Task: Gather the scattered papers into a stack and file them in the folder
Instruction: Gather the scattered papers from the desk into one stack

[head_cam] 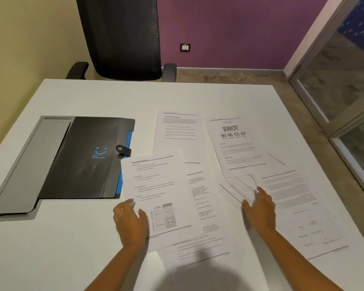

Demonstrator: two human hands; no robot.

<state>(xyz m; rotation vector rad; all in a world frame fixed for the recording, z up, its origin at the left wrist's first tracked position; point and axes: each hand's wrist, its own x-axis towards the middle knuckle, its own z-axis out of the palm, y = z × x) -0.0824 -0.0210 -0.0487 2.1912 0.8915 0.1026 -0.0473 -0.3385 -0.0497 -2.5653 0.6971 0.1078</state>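
Observation:
Several printed white papers lie scattered and overlapping across the right half of the white table point(93, 95). One sheet headed SWOT point(237, 145) lies at the back right, another text sheet point(178, 133) behind the middle. My left hand point(129, 220) rests with relaxed fingers on the lower left edge of the nearest sheet point(160, 190). My right hand point(259, 208) lies flat with straight fingers on overlapping sheets point(235, 190) in the middle right. A further sheet point(298, 208) lies at the far right. The black folder point(88, 158) with a blue smiley and snap tab lies closed at the left.
A grey flat panel point(23, 164) lies under the folder's left side. A black mesh office chair point(122, 36) stands behind the table's far edge. A glass partition point(349, 76) runs along the right. The table's right edge is close to the outer papers.

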